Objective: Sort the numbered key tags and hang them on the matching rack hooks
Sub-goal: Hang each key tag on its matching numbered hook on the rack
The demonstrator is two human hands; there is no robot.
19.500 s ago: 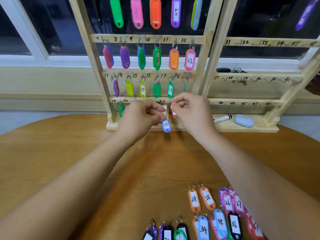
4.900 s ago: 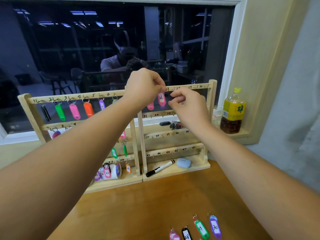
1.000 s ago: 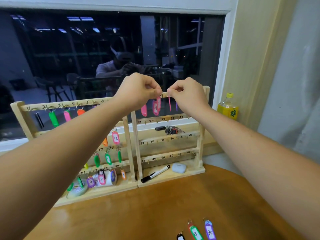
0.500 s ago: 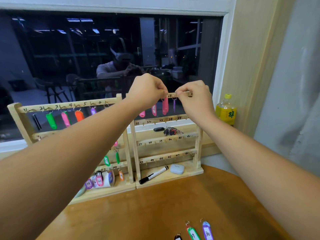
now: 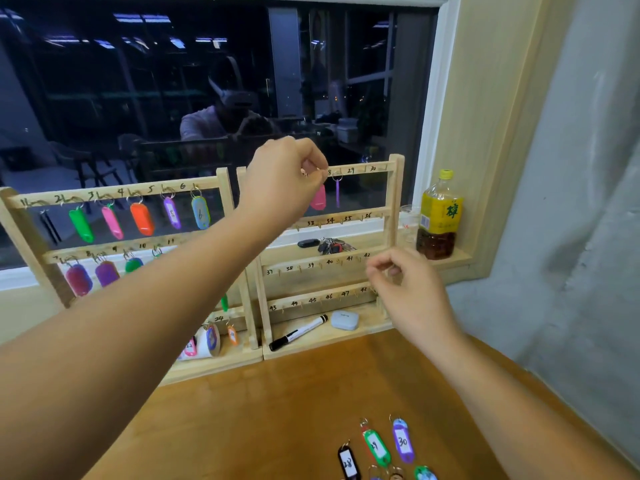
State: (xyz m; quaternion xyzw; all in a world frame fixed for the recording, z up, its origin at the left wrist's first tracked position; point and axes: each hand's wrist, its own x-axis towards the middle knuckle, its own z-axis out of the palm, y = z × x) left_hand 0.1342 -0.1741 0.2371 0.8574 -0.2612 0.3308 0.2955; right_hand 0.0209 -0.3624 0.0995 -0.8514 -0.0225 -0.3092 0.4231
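Now left hand (image 5: 280,178) grip pinches ring of pink tag (image 5: 318,199); right hand (image 5: 412,296) loosely curled, empty.

Pale bare-wood rack (image 5: 394,209), glossy plastic tags (image 5: 141,219)

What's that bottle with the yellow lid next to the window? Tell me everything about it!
The bottle is clear plastic with a yellow cap and a yellow label bearing a dark green character. Below the label, dark brown liquid shows. It stands upright on the wooden window ledge, to the right of the key rack, close beside a clear cup. Whether it touches the cup cannot be told.
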